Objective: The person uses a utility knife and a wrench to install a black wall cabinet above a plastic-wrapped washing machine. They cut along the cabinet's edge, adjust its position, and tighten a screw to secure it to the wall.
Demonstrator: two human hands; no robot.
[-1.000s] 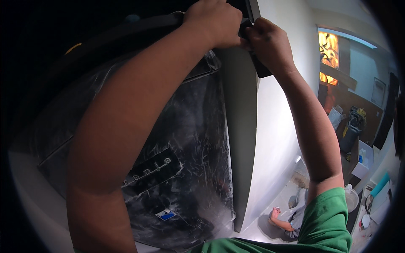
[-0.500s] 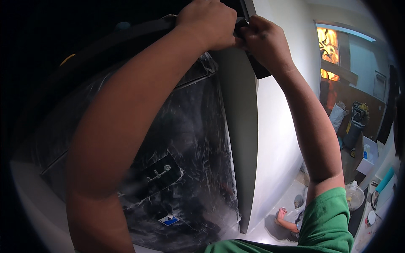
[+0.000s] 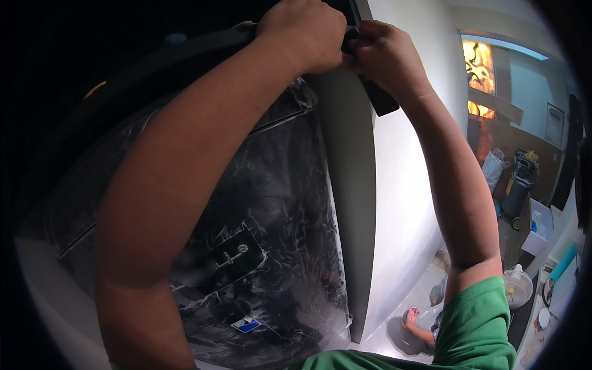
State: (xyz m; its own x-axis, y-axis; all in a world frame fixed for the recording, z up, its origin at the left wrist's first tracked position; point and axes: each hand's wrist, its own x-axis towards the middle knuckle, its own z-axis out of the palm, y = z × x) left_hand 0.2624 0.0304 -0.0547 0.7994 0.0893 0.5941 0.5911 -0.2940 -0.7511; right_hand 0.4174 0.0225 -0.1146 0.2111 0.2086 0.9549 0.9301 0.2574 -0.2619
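Both my arms reach up to the top of a dark recess. My left hand (image 3: 302,34) is closed at the recess's upper right corner; what its fingers hold is hidden. Right beside it, my right hand (image 3: 390,58) is curled shut around a black flat strip (image 3: 383,102), whose lower end sticks out below the fist against the panel edge. Below my hands stands a large black panel in clear plastic film (image 3: 277,185), wrinkled and dusty, with a blue and white sticker (image 3: 246,324) low on it. A dark curved edge (image 3: 203,42) runs left from my left hand.
A white wall panel (image 3: 401,166) rises at right. Beyond it, low down, another person's hand (image 3: 412,316) and arm show near the floor. Farther right are a white fan (image 3: 517,287), a dark wheeled bin (image 3: 517,191), a white bag (image 3: 493,168) and a cluttered counter (image 3: 530,345).
The strip's lower end has swung slightly toward the right, and my right wrist has turned a little. My left hand stays in nearly the same place.
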